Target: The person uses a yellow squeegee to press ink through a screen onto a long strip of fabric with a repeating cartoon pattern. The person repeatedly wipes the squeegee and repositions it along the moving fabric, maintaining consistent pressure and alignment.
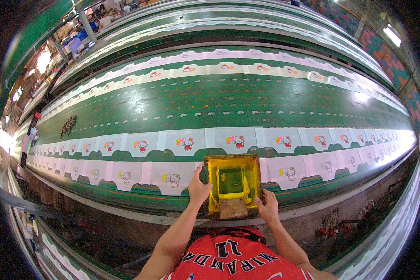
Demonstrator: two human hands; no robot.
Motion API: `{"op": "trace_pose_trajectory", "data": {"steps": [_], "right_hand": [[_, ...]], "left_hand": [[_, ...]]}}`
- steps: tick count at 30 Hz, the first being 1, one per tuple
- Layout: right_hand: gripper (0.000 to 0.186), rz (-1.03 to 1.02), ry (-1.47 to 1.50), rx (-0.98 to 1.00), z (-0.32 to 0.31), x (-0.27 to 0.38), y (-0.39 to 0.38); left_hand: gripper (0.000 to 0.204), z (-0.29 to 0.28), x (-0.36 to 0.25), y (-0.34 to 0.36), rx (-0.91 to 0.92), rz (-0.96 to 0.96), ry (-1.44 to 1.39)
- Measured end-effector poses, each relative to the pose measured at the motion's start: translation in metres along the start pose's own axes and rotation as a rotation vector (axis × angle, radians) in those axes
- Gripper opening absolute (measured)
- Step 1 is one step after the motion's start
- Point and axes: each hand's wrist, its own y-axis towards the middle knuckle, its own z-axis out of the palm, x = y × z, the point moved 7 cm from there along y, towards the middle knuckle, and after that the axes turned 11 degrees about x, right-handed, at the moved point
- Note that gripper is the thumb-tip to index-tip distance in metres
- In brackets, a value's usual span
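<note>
A screen printing frame point(208, 173) with yellow-stained inner walls and a green mesh window lies over the near row of fabric pieces. My left hand point(199, 190) grips its left side, thumb up along the edge. Around the lower right corner my right hand point(268, 206) is closed. Inside the frame's near end rests a brown wooden block point(233, 208), which looks like a squeegee. Left of the frame lies a white fabric piece point(158, 170) printed with a cartoon cat and yellow balloons; a similar printed piece point(288, 172) is to its right. What lies beneath the frame is mostly hidden.
The long green printing table point(163, 105) curves across the view. A farther row of fabric pieces point(261, 140) bears fuller coloured prints. A dark clump point(68, 125) sits on the table at left. More long tables point(210, 23) stand beyond, and a metal post point(86, 25) rises at upper left.
</note>
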Motion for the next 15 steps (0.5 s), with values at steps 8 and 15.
{"op": "trace_pose_trajectory", "data": {"steps": [8, 15], "right_hand": [[0.051, -0.621, -0.136, 0.341, 0.021, 0.118, -0.027], [0.039, -0.609, -0.366, 0.26, 0.031, 0.122, -0.012]], "left_hand": [[0.08, 0.001, 0.006, 0.005, -0.007, 0.045, 0.046], [0.083, -0.005, -0.009, 0.001, 0.089, -0.099, -0.048]]}}
